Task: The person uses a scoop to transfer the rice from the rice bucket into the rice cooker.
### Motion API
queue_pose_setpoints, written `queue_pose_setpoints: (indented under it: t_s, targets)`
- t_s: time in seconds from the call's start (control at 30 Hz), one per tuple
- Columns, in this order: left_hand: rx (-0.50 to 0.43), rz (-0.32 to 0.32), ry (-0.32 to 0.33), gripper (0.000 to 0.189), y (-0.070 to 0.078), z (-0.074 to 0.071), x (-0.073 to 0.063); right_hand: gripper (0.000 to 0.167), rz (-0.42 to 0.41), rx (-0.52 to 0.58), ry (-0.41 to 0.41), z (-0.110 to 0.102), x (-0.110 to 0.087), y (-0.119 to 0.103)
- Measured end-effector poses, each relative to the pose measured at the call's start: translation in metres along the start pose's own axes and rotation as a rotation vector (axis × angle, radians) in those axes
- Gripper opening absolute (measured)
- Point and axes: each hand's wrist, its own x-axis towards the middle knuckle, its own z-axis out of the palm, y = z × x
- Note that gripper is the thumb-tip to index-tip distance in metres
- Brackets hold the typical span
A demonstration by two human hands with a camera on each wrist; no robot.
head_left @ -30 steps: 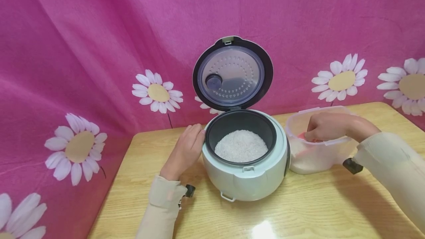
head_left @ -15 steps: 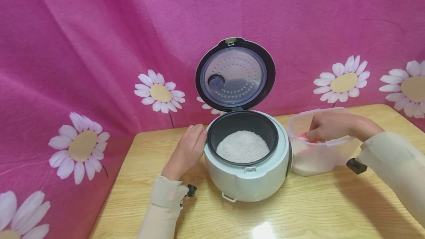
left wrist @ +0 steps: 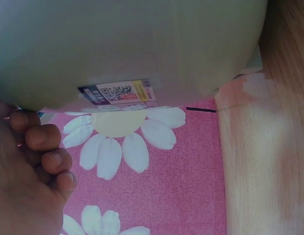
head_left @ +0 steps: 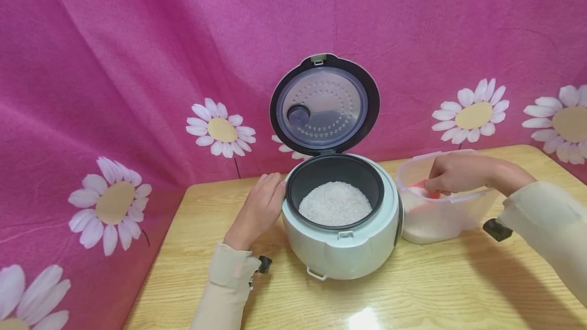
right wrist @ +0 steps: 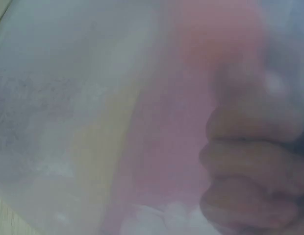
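Observation:
A pale mint rice cooker [head_left: 339,256] stands on the table with its lid [head_left: 325,106] raised. White rice [head_left: 336,203] lies in its dark inner pot [head_left: 300,177]. My left hand [head_left: 259,205] holds the cooker's left rim; the left wrist view shows its fingers [left wrist: 56,160] curled at the cooker's edge. Beside the cooker, a translucent plastic container [head_left: 440,223] holds more rice. Inside its top, my right hand [head_left: 458,172] grips a red scoop [head_left: 433,194] with white rice in it. Through the cloudy container wall, the right wrist view shows the curled fingers [right wrist: 250,161] blurred.
A light wooden table [head_left: 390,299] carries both vessels, which stand close side by side. Behind and to the left hangs a pink cloth [head_left: 137,65] printed with daisies. The upright lid stands near this cloth. A small handle [head_left: 316,273] sticks out at the cooker's front.
The red scoop has risen slightly inside the container, and more of it and its rice shows. My right hand has shifted a little to the right. The left hand stays at the cooker's rim.

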Motion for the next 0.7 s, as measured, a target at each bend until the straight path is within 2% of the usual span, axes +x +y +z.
queue_pose_setpoints:
  t_s: [0.27, 0.7]
  targets:
    - [0.011, 0.006, 0.002, 0.020, 0.000, 0.000, 0.000, 0.032, 0.007, 0.027, 0.033, -0.001, -0.005, -0.002]
    - [0.013, 0.010, 0.009, 0.020, 0.000, 0.000, 0.000, 0.028, 0.036, 0.098, 0.041, -0.008, -0.017, -0.008]
